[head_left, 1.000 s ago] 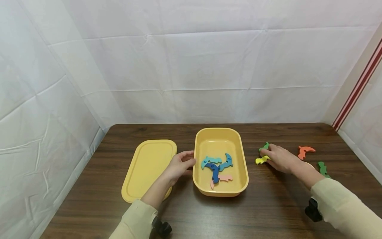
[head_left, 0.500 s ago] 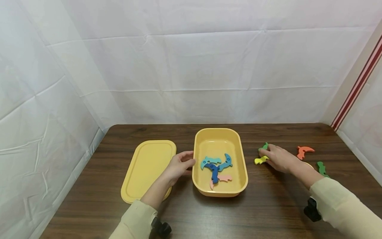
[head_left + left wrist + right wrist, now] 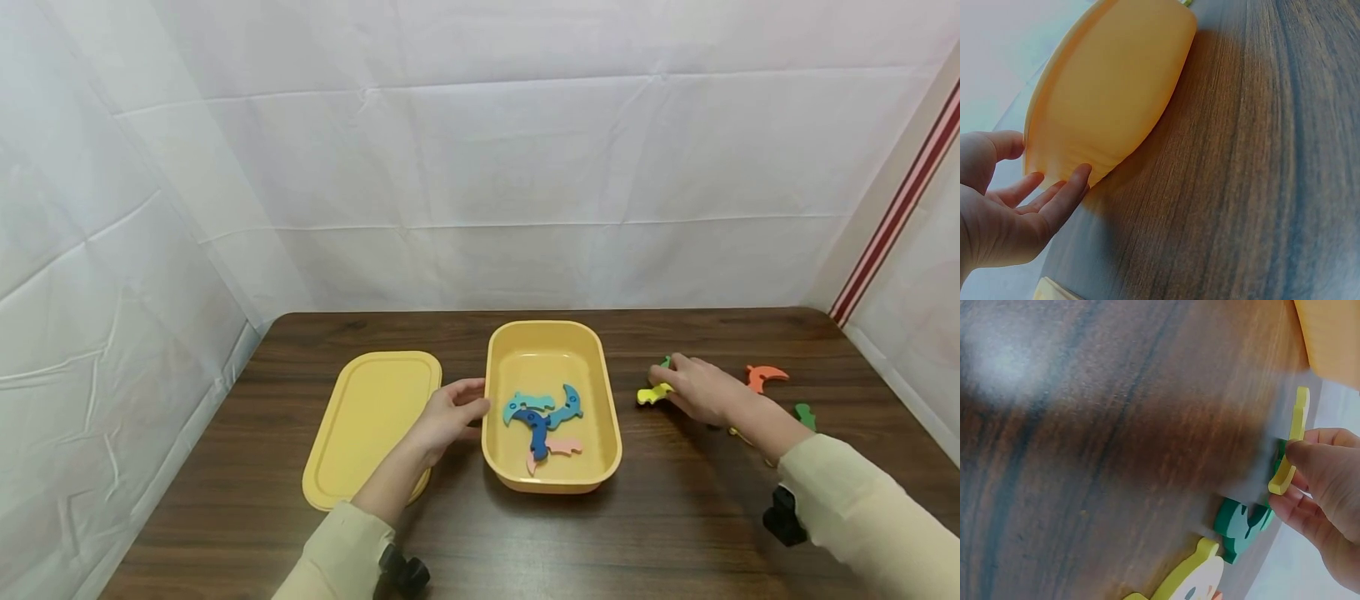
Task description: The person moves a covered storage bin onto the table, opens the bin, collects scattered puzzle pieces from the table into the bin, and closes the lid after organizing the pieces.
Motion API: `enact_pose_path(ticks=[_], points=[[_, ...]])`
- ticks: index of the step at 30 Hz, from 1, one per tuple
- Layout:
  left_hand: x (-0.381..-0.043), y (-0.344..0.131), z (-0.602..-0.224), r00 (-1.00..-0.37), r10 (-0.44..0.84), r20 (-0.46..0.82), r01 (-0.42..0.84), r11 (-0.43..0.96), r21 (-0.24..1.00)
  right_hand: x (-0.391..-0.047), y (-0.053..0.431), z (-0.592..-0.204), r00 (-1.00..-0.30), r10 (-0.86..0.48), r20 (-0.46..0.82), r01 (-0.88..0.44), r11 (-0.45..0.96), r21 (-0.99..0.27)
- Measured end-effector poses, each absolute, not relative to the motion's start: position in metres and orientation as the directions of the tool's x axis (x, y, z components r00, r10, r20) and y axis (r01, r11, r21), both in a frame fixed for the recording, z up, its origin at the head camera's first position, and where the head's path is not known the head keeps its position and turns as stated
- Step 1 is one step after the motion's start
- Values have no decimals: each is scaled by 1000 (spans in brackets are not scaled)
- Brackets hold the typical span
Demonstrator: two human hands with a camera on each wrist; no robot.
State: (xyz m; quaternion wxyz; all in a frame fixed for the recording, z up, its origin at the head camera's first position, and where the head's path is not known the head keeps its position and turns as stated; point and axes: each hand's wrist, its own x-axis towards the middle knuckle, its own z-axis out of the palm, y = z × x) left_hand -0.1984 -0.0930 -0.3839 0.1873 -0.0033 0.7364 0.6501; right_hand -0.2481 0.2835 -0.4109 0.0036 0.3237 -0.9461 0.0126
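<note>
My right hand [image 3: 701,390] pinches a flat yellow puzzle-like piece [image 3: 652,394] between thumb and fingers. In the right wrist view this yellow piece [image 3: 1299,419] stands on edge, seemingly just off the table. A green piece [image 3: 665,362] is partly hidden behind that hand. To the left, my left hand [image 3: 444,421] touches the side of a yellow plastic box [image 3: 540,364] with its fingers spread. The left wrist view has those fingertips resting against the box wall [image 3: 1116,75]. Inside the box lie teal [image 3: 536,402], light blue [image 3: 570,404], dark blue [image 3: 538,433] and pink [image 3: 564,447] pieces.
A yellow lid [image 3: 375,417] lies flat left of the box. Beyond the right hand are an orange curved piece [image 3: 763,376] and a green piece [image 3: 805,414]. A yellow-edged piece [image 3: 1194,575] sits near another green one [image 3: 1232,519]. White cloth [image 3: 480,167] hangs behind the wooden table.
The right hand's fingers have closed on the yellow piece and raised it slightly, shifting a little. My left hand stays at the box.
</note>
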Motion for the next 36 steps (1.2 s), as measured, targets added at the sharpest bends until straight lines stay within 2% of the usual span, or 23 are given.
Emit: enact_pose_path(ticks=[15,36], points=[[-198,-93,-382,-927,232,-294,-259,171,951,-255,275,-389,-786,-619,11,-618,786,15],[-199,-93,-384,-930,235,-283,-249,163,955,-265,252,-358,-757,-648,87,-648,761,32]])
